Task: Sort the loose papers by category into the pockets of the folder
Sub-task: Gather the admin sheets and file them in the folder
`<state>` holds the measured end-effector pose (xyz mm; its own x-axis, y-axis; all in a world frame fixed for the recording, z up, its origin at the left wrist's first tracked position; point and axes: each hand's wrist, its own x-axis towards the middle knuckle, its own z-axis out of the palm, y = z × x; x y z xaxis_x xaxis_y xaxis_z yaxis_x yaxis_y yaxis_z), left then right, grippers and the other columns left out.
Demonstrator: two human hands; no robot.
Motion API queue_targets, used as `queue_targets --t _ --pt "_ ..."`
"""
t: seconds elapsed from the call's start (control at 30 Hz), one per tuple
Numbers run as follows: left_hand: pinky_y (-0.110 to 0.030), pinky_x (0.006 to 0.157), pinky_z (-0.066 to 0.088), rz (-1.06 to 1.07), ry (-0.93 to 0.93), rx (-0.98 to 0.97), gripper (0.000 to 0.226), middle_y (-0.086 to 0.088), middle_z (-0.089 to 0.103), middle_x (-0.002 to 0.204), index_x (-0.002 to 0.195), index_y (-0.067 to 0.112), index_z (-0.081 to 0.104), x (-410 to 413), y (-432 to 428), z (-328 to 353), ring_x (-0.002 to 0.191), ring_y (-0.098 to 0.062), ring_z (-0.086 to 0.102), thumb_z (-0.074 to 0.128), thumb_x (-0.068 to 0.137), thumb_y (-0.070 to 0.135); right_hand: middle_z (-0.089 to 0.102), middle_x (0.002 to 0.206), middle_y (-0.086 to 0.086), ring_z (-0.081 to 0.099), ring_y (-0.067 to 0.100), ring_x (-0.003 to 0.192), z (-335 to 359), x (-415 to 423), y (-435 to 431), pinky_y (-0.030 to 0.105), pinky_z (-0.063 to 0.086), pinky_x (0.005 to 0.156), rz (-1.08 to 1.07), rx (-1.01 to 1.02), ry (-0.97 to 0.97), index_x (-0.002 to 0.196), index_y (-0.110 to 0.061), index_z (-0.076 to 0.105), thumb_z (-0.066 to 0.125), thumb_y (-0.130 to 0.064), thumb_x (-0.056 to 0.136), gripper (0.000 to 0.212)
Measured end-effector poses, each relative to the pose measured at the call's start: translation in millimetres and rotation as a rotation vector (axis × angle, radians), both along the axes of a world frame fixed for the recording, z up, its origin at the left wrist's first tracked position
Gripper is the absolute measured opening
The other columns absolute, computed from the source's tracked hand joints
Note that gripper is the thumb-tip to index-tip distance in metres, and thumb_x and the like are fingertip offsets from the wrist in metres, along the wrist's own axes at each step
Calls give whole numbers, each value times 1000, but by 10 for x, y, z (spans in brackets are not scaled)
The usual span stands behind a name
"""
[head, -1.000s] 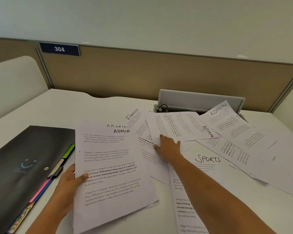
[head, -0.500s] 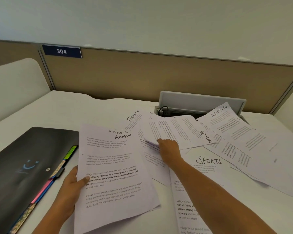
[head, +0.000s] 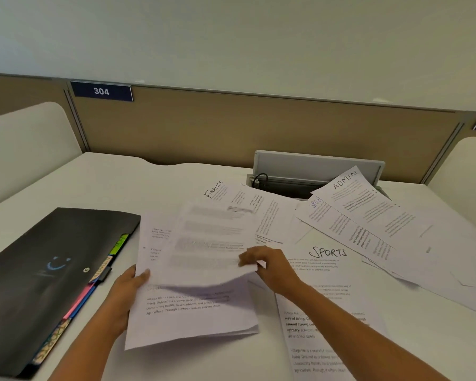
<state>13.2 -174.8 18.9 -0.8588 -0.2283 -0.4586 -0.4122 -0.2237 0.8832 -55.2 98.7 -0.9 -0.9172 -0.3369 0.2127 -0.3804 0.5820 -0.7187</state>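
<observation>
My left hand (head: 127,292) grips the left edge of a small stack of white printed sheets (head: 193,314) held just above the desk. Over that stack hovers another printed sheet (head: 212,243), blurred by motion, pinched at its lower right corner by my right hand (head: 267,266). A closed black folder (head: 39,276) with coloured tabs along its right edge lies at the left. Loose sheets lie spread at the right, headed SPORTS (head: 327,253), ADMIN (head: 345,180) and FINANCE (head: 213,189).
A grey cable box (head: 316,167) with a black cable stands at the back of the white desk (head: 160,182). Behind it runs a tan partition with a blue plate reading 304 (head: 101,91). White side panels flank the desk.
My right hand has lifted a sheet from the loose pile and carried it left and toward me, over the stack in my left hand. The left hand has barely moved.
</observation>
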Motion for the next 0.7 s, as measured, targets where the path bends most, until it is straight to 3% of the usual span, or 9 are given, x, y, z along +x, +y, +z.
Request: queue_targets --t 0.1,0.17,0.27,0.37,0.47,0.6,0.7 --pt "-50 74 48 10 -75 105 32 -13 64 93 115 14 52 5 16 33 85 -36 60 37 97 35 69 110 6 55 4 107 -8 102 140 -1 35 91 42 -17 -131 93 -6 74 63 10 78 25" --pt "-50 73 50 -41 -89 109 33 -15 66 100 115 18 54 5 54 52 89 -38 62 40 95 40 68 113 6 52 4 113 -22 137 224 4 34 96 53 -17 -191 95 -6 74 65 5 79 21" --pt "-52 83 50 -117 -24 -2 29 -19 62 118 119 12 52 11 138 54 93 -37 63 54 90 9 66 118 5 48 5 121 -50 154 282 17 33 105 63 12 -216 97 -9 73 65 4 80 23" --pt "-53 90 47 -145 28 -85 44 -21 57 125 123 5 48 26 221 43 96 -39 60 50 83 -15 62 124 4 46 3 120 -80 153 337 8 32 100 59 61 -190 104 -10 71 61 2 84 26" --pt "-58 92 45 -93 66 -154 54 -20 53 131 131 8 41 19 286 31 107 -43 56 49 84 -16 61 126 4 54 14 119 -95 105 502 10 33 97 -74 80 -126 111 -11 67 55 2 87 30" --pt "-51 89 46 -46 138 -161 55 -18 52 132 134 9 39 47 370 109 108 -39 54 47 85 -15 61 123 9 53 21 118 -99 -32 918 7 25 92 -256 166 -61 112 -4 64 55 2 87 27" --pt "-47 86 45 -32 192 -128 56 -19 53 129 133 8 42 52 384 239 102 -35 54 46 84 -18 62 121 11 54 25 116 -115 -170 1275 19 34 94 -451 181 -49 110 -3 64 53 0 88 24"
